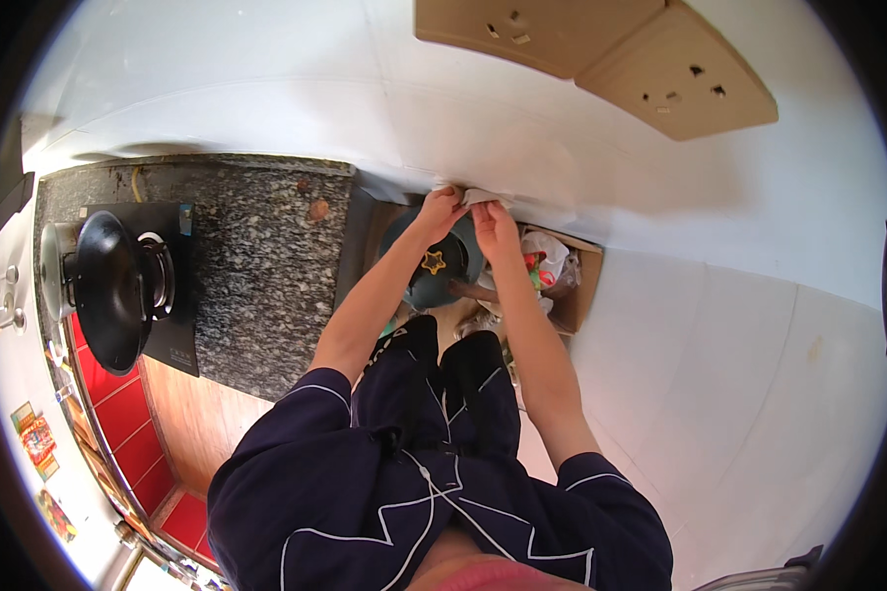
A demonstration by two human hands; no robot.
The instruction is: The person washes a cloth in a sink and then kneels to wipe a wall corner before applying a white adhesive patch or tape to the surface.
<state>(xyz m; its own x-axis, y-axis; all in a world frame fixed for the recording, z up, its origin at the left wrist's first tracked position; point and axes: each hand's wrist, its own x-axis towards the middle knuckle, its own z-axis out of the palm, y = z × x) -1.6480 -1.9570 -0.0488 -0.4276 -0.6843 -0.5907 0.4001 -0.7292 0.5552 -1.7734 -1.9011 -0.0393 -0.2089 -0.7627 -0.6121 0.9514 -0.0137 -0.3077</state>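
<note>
Both of my arms reach forward to the white wall. My left hand (pixel 438 209) and my right hand (pixel 495 222) are close together, both gripping a white cloth (pixel 481 196) pressed against the wall's surface. Below the hands stands a dark green bin (pixel 416 281) bearing a yellow star, and a cardboard box (pixel 583 286) filled with plastic bags and rubbish sits beside it on the floor. My dark trousers and dark top with white lines fill the lower middle.
A speckled granite counter (pixel 256 266) lies to the left, with a black wok (pixel 108 286) on a gas stove (pixel 172 286). Red cabinet fronts (pixel 118 409) run below it. Two tan socket plates (pixel 601 49) are on the wall above.
</note>
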